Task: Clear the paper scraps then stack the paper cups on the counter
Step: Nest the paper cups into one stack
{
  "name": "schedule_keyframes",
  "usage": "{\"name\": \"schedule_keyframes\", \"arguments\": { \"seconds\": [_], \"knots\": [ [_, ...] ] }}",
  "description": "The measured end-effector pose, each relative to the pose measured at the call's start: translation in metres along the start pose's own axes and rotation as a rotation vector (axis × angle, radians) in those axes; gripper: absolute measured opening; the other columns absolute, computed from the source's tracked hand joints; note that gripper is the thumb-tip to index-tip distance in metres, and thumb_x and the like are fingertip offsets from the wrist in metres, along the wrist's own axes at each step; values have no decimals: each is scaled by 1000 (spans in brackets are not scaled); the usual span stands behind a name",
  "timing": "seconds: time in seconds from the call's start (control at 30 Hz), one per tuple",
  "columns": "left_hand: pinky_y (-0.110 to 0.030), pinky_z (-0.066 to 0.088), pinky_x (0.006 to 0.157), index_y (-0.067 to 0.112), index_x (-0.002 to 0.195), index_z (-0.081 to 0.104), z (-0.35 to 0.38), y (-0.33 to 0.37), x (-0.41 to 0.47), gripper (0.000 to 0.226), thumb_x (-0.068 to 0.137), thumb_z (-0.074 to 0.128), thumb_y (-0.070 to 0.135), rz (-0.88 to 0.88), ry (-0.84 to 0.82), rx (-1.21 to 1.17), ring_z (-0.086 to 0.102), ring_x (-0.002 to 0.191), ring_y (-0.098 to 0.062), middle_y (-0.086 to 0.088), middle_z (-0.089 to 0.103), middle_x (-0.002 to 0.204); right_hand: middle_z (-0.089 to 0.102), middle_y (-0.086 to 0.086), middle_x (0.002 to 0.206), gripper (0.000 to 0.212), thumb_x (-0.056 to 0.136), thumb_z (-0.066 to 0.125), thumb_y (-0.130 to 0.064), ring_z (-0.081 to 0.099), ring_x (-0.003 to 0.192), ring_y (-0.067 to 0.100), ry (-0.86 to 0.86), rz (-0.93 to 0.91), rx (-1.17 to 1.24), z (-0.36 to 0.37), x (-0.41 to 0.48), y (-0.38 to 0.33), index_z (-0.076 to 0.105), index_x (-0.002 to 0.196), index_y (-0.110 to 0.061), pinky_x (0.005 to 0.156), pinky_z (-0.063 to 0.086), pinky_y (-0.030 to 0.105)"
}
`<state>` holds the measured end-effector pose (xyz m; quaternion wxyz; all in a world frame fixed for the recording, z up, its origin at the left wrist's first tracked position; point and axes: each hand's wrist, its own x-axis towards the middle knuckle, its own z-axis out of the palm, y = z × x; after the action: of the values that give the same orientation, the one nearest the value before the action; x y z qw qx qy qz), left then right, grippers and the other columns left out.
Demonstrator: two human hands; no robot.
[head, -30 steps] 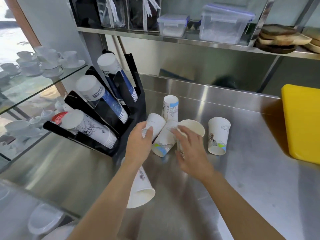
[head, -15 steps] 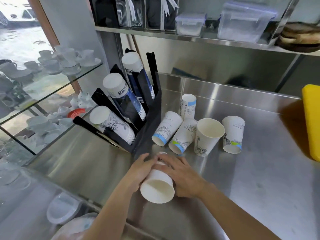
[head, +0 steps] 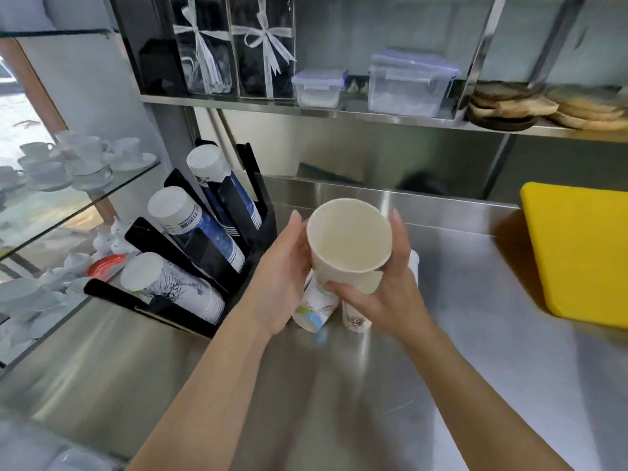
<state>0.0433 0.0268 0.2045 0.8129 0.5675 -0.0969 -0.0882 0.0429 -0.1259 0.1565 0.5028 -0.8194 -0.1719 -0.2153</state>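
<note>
While loose cups [head: 314, 309] lie below at frame centre, left hand [head: 283, 266] and right hand [head: 387, 287] together clasp a paper cup [head: 348, 244].

Both bare forearms extend forward and converge at centre frame. The left hand [head: 283, 266] is raised, palm facing right, fingers extended upward and lightly curved. The right hand [head: 390, 283] opposes it, palm facing left, fingers curled, thumb hooked underneath in a grasp.
</note>
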Motion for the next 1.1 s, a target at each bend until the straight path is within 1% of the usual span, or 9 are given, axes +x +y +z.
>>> {"name": "schedule_keyframes", "arguments": {
  "seconds": [0.17, 0.27, 0.4, 0.47, 0.53, 0.7, 0.87, 0.97, 1.1],
  "knots": [
    [-32, 41, 91, 46, 121, 51, 35, -1, 37, 33, 90, 38, 49, 116, -35, 113, 50, 117, -10, 14, 56, 129, 22, -54, 125, 88, 65, 69, -47, 42, 111, -17, 44, -29, -34, -36, 23, 17, 13, 133, -46, 90, 49, 28],
    [-33, 41, 101, 59, 118, 43, 45, -16, 56, 31, 91, 44, 44, 159, -35, 263, 48, 121, -4, 25, 50, 127, 24, -52, 124, 90, 68, 72, -45, 48, 115, 0, 27, 19, -45, -41, 28, 36, 11, 135, -43, 92, 50, 39],
    [-20, 38, 92, 51, 123, 42, 38, -51, 68, 35, 92, 50, 36, 155, 65, 422, 50, 101, 18, 31, 52, 110, 36, -30, 128, 87, 72, 74, -39, 50, 115, 14, -60, 136, -64, -37, 22, 53, 11, 130, -53, 95, 47, 40],
    [-18, 35, 93, 42, 131, 42, 27, -73, 68, 41, 92, 52, 36, 64, 125, 523, 48, 114, 8, 22, 53, 125, 39, -22, 136, 85, 77, 70, -40, 48, 119, 15, -164, 214, -84, -32, 13, 68, 8, 133, -53, 98, 41, 30],
    [-23, 31, 102, 32, 140, 36, 16, -91, 66, 52, 91, 51, 38, -91, 133, 761, 38, 131, -8, 8, 42, 146, 31, -9, 149, 87, 80, 60, -52, 39, 130, 20, -300, 297, -228, -26, 2, 87, 6, 144, -32, 101, 30, 29],
    [-30, 23, 110, 24, 146, 22, 7, -105, 64, 63, 91, 49, 38, -213, 85, 1048, 28, 139, -16, 2, 30, 153, 11, -2, 157, 105, 61, 29, -79, 8, 143, 15, -477, 262, -418, -21, -4, 106, 3, 146, -23, 111, 6, 33],
    [-39, 29, 110, 17, 132, 45, 14, -91, 75, 49, 89, 52, 39, -92, 192, 1165, 35, 131, -23, -5, 43, 143, 27, -21, 140, 85, 74, 51, -67, 18, 126, 0, -270, 266, -156, -36, 10, 95, 16, 143, -34, 107, 11, 29],
    [-36, 34, 107, 19, 131, 48, 24, -75, 93, 50, 87, 55, 43, -18, 261, 1047, 44, 128, -18, -1, 50, 139, 37, -7, 139, 66, 83, 62, -42, 36, 126, 11, -40, 383, -22, -41, 24, 105, 30, 138, -26, 108, 29, 35],
    [-35, 33, 108, 26, 139, 36, 35, -61, 133, 65, 84, 50, 57, -230, 22, 994, 41, 131, -18, -1, 43, 146, 30, 10, 147, 74, 83, 66, -31, 35, 132, 25, 15, 582, -34, -49, 44, 128, 23, 142, -15, 110, 31, 43]
  ]
}}
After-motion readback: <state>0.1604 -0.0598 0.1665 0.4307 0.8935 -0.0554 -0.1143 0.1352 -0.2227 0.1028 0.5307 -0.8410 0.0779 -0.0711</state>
